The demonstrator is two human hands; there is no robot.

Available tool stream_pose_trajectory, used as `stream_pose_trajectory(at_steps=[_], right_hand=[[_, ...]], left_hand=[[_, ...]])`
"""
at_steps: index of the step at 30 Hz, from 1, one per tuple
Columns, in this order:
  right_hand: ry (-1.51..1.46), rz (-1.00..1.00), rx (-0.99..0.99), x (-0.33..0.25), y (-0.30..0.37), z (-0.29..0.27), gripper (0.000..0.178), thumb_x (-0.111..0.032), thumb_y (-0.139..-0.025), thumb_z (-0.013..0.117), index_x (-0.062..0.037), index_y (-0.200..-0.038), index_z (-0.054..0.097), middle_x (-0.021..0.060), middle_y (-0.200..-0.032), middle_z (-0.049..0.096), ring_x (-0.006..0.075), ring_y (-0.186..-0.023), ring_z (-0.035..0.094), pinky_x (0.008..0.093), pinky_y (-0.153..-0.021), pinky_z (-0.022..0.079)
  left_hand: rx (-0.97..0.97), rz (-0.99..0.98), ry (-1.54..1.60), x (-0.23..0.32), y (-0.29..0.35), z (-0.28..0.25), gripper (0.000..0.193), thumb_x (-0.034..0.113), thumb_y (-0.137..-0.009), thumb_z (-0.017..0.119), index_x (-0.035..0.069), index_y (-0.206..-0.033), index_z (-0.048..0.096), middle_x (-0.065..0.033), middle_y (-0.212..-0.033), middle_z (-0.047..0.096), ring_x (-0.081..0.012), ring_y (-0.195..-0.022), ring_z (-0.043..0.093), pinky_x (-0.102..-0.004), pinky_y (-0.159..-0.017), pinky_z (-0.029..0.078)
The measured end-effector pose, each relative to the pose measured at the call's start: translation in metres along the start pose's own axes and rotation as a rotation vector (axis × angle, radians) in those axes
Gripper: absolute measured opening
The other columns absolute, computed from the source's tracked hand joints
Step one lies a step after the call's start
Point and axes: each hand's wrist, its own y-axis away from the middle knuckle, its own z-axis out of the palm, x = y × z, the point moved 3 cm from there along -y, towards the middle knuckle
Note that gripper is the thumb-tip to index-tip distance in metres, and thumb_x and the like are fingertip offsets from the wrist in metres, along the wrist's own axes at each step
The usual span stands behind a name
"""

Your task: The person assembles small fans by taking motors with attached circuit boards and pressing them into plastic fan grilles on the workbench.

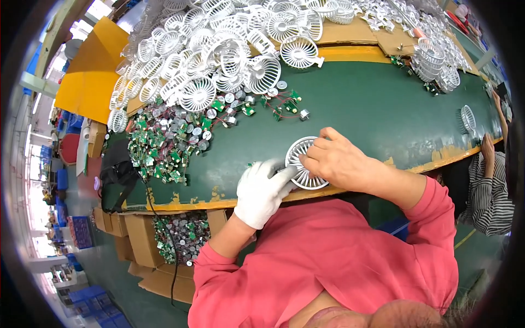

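Observation:
A round white plastic fan cover with radial slats is held just above the near edge of the green table. My left hand, in a white glove, grips the cover's left rim between thumb and fingers. Bare and curled, my right hand is over the cover's middle and right side. Its fingertips are pinched together there, and what they hold is hidden. Left of the hands lies a heap of small green circuit boards with silver motors and red wires. A few more motors and boards are beyond the cover.
White fan covers are piled high along the far side on cardboard. A black bag with straps sits at the table's left end. Below the edge, a cardboard box holds more motors. At far right, another person's hand is near a fan cover.

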Motion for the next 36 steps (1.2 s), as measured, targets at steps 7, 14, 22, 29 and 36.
stream_pose_trajectory(at_steps=[7, 14, 22, 29, 36], right_hand=[[0.107, -0.055, -0.097, -0.001, -0.003, 0.005, 0.030, -0.025, -0.074, 0.068, -0.0030, -0.093, 0.064, 0.0046, -0.082, 0.056, 0.0195, -0.082, 0.055, 0.0408, -0.088, 0.040], [-0.167, 0.154, 0.248, -0.021, 0.024, -0.006, 0.059, -0.041, -0.066, 0.074, -0.0089, -0.114, 0.060, 0.0057, -0.104, 0.058, 0.0219, -0.096, 0.057, 0.0521, -0.101, 0.034], [0.194, 0.459, 0.242, 0.017, 0.076, 0.008, 0.051, -0.028, -0.055, 0.083, -0.0147, -0.100, 0.064, 0.0041, -0.108, 0.057, 0.0235, -0.100, 0.055, 0.0529, -0.100, 0.033], [0.580, 0.882, 0.348, 0.136, 0.164, -0.036, 0.053, -0.012, -0.069, 0.075, -0.0110, -0.119, 0.057, 0.0106, -0.113, 0.057, 0.0288, -0.105, 0.053, 0.0448, -0.095, 0.037], [0.218, 0.609, 0.320, 0.150, 0.065, -0.010, 0.054, -0.009, -0.071, 0.072, -0.0142, -0.122, 0.055, 0.0086, -0.101, 0.058, 0.0276, -0.095, 0.055, 0.0391, -0.080, 0.043]], left_hand=[[0.042, 0.011, 0.047, -0.004, 0.003, 0.007, 0.032, 0.015, -0.067, 0.074, 0.018, -0.099, 0.067, -0.0034, -0.097, 0.061, -0.0247, -0.084, 0.059, -0.0341, -0.072, 0.049], [0.097, 0.049, 0.016, -0.003, 0.005, 0.008, 0.036, 0.020, -0.064, 0.076, 0.017, -0.099, 0.066, -0.0036, -0.103, 0.060, -0.0276, -0.100, 0.055, -0.0416, -0.093, 0.039], [0.093, 0.043, 0.143, -0.019, -0.016, 0.001, 0.034, 0.019, -0.067, 0.075, 0.011, -0.098, 0.062, -0.0080, -0.106, 0.060, -0.0286, -0.098, 0.058, -0.0367, -0.087, 0.045], [-0.005, 0.177, 0.172, -0.010, -0.069, 0.015, 0.041, 0.022, -0.076, 0.069, 0.010, -0.113, 0.056, -0.0123, -0.110, 0.057, -0.0314, -0.098, 0.057, -0.0379, -0.082, 0.047], [-0.170, 0.094, -0.285, -0.032, -0.111, 0.060, 0.027, 0.024, -0.075, 0.069, 0.011, -0.097, 0.059, -0.0099, -0.092, 0.056, -0.0275, -0.088, 0.059, -0.0394, -0.072, 0.049]])
